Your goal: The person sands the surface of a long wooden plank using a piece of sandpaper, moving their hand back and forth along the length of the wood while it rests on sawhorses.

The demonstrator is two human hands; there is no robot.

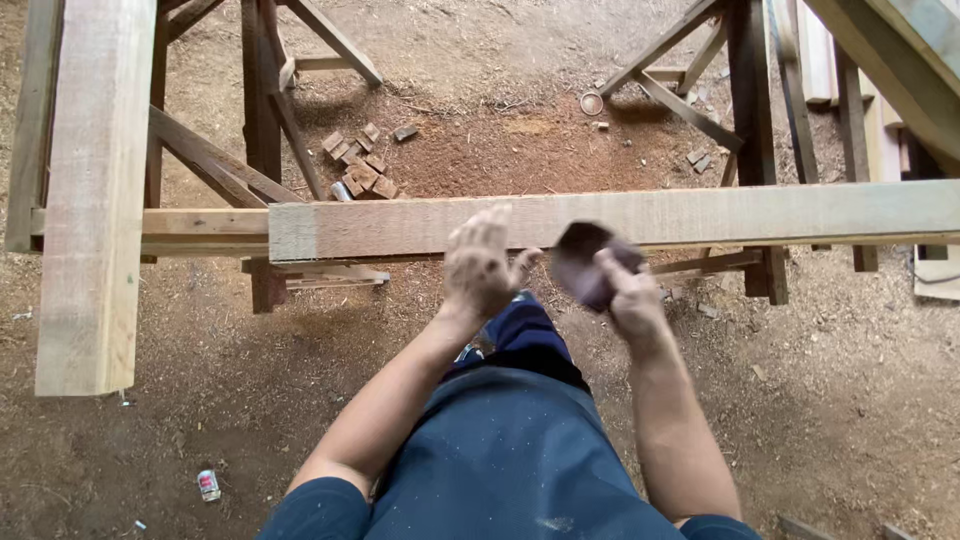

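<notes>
1. Sandpaper [580, 262]: one dark, crumpled piece, blurred, held up just in front of the long plank [700, 215] near its middle
2. Planks: one long pale plank lies crosswise on the trestles, and one thicker beam [92, 190] runs away from it at the left, its near end sticking out over the ground
3. Trestles: two wooden ones, the left trestle [262, 120] and the right trestle [750, 110], each with slanted braces
4. Left hand [480, 265]: open and empty, fingers spread and pointing upward, lying against or just before the plank's near face; whether it truly touches cannot be told
5. Right hand [630, 300]: curled closed on the sandpaper, thumb over its lower edge, just beside the plank
6. Offcuts [358, 165]: a small heap of short wood blocks on the ground between the trestles, too jumbled to count
7. Ground [850, 400]: bare dirt strewn with sawdust and chips, reddish under the plank; one small can [208, 485] lies at the lower left, and more boards [880, 60] are stacked at the upper right
</notes>
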